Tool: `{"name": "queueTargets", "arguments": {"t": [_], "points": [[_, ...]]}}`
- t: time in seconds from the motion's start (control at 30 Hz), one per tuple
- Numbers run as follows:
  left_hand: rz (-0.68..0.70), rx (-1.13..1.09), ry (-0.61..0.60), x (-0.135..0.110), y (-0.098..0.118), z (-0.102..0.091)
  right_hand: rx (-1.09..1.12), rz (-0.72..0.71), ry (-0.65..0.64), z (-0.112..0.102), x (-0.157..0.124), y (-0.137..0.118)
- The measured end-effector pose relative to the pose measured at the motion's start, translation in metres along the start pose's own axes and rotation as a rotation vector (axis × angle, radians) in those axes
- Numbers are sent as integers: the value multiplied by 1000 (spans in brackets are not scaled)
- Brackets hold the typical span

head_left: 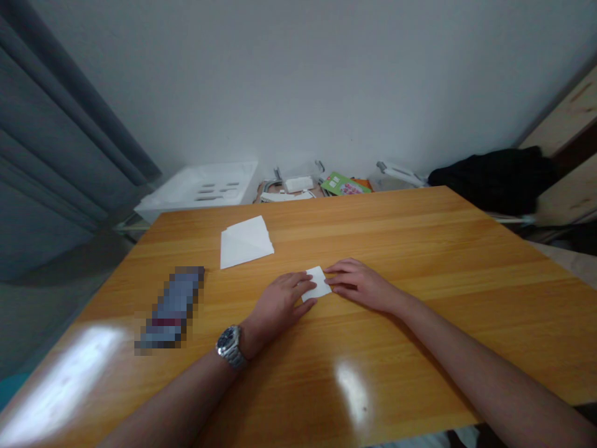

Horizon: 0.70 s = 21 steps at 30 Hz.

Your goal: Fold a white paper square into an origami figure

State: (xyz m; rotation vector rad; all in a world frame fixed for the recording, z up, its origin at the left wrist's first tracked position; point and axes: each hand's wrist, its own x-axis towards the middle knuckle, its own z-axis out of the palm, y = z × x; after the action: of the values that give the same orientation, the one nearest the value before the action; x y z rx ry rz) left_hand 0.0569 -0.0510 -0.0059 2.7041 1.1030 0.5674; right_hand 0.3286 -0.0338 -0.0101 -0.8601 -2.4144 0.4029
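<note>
Small folded paper (318,283) lies flat near the middle of the tabletop (466,261), a little toward the far edge; white, roughly rectangular, one corner pointing to the far edge.

Left hand (280,305) palm down, fingers (305,285) loosely stretched and resting on the paper's left part; nothing gripped, only pressed flat. Right hand (361,286) also palm down, fingers straight and close together, tips on the paper's right edge; no pinch visible. The two hands nearly meet over the paper; wristwatch (230,345) on the left wrist.

Larger folded sheet (245,241) lies toward the far left corner, apart from the hands; blurred dark object (172,307) sits near the left edge, well apart from the left forearm.

Open room: whole right half of the tabletop bare to the right edge; near edge bare on both sides of the forearms, with glare patches; bare strip along the far edge behind the paper.

Beyond the far edge, off the tabletop: white tray (200,186), green packet (345,184), black cloth (494,177); grey curtain (56,155) at left.
</note>
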Motion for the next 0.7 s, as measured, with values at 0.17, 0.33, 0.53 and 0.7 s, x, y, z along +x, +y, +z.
{"name": "queueTargets", "arguments": {"t": [0.17, 0.33, 0.53, 0.7], "points": [[-6, -28, 11, 1, 0, -2, 41, -7, 17, 2, 0, 0], [-14, -44, 28, 1, 2, -3, 63, 1, 34, 3, 0, 1], [13, -33, 41, 1, 2, -3, 69, -13, 42, 6, 2, 0], [64, -15, 38, 0, 2, -3, 94, -11, 40, 6, 3, 0]]}}
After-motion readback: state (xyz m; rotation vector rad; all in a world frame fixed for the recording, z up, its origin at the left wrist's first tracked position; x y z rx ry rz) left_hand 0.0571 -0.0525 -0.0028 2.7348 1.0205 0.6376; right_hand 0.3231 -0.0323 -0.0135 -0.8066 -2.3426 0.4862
